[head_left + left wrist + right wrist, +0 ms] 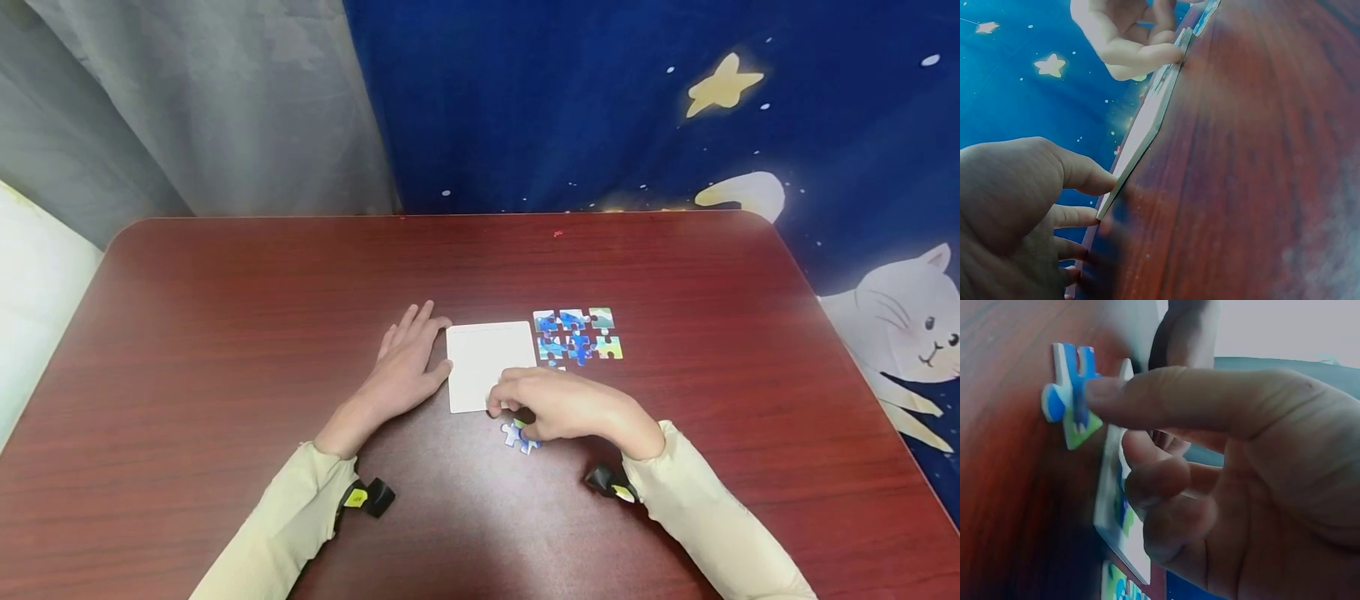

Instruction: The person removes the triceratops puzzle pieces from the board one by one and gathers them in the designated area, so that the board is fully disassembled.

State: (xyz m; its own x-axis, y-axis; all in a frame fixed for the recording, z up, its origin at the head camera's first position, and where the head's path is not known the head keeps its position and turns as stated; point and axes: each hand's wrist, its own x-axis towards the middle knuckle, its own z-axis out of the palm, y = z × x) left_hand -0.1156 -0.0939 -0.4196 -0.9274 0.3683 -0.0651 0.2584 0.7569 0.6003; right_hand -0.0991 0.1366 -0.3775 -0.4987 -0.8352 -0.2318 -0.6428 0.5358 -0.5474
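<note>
A square white board (pixel 487 362) lies on the table. My left hand (pixel 408 362) rests beside its left side, fingers spread, with thumb and index fingertip at the edge. Over the board's near right corner is my right hand (pixel 558 404), its fingers bent and hiding that corner. Under those fingers, a blue and green patch (pixel 1126 512) shows on the board in the right wrist view. My right thumb reaches out apart from the fingers. Its tip overlaps a loose blue, white and green jigsaw piece (pixel 1071 394) on the table just in front of the board.
Several jigsaw pieces (pixel 577 343) lie in rows right of the board, the nearest partly hidden by my right hand. The reddish-brown table (pixel 225 300) ends at a grey curtain (pixel 247 108) and a blue curtain (pixel 540 100). A small red mark (pixel 557 234) is near the far edge.
</note>
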